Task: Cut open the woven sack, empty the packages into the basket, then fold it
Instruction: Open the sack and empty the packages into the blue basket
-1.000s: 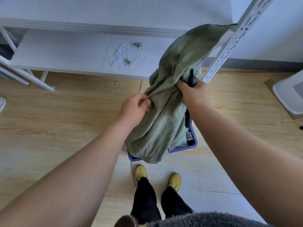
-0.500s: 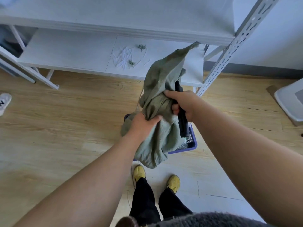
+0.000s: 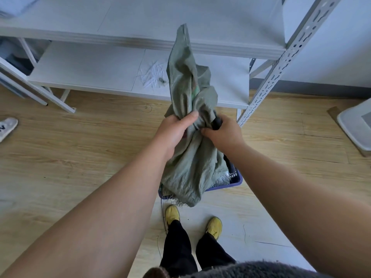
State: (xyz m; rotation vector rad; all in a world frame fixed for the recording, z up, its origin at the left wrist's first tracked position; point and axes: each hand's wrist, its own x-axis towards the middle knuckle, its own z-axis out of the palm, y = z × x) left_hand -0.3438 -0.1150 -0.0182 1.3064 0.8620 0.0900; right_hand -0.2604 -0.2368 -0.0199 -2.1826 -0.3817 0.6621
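Note:
A limp grey-green woven sack (image 3: 186, 167) hangs bunched over a blue plastic basket (image 3: 237, 180) on the floor, and one corner of it sticks up in front of the shelf. My left hand (image 3: 176, 127) grips the gathered middle of the sack from the left. My right hand (image 3: 224, 133) pinches the sack from the right and also holds a black tool handle (image 3: 217, 122). The sack's frayed lower edge drapes over the basket's near rim. Most of the basket's inside is hidden by the sack.
A white metal shelf rack (image 3: 281, 63) stands right behind the basket, with white scraps (image 3: 151, 75) on its low board. My yellow shoes (image 3: 172, 214) are just before the basket. A white bin (image 3: 357, 125) sits at right, another person's shoe (image 3: 8, 127) at left.
My hands have come together on the sack's middle and gathered it tighter. The sack's upper corner, earlier flung up to the right near the rack post, now stands upright.

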